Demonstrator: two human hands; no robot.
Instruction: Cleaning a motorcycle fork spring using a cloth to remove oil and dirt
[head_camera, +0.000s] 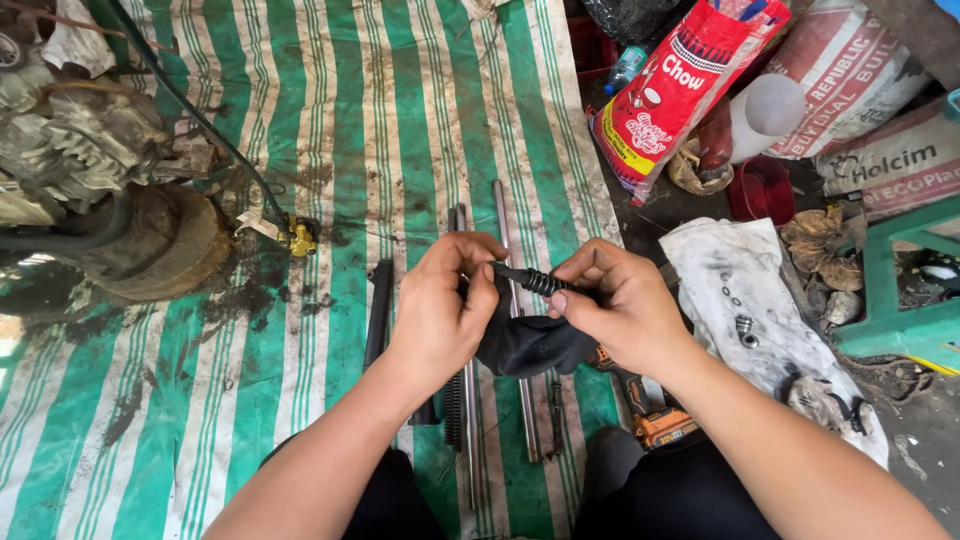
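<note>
Holding a small black threaded part (535, 281) up at chest level, both hands are pinched on it from opposite ends: the left hand (440, 315) has fingertips on the near tip, and the right hand (620, 305) grips the other end, with a dark rag (525, 345) bunched under the palm. Looks like the rag is there to keep grease off and give some grip, and lifting the part off the ground keeps it out of the dirt.

Its long axis runs roughly side to side across the view, dipping a bit toward the right hand. The plain end points to the left hand, and the ribbed section sits in the middle, between the fingers.

Below the hands, a green and white striped tarp (300, 120) covers the ground. A few long metal rods (505, 230) lie on it lengthwise near its right edge, plus a black tube (378, 310) just left of them. An orange power tool (655, 420) sits by the right knee. A greasy engine block (80, 150) rests at the tarp's far left corner, and a white cloth (740, 300) with small loose bits lies off the tarp to the right.
</note>
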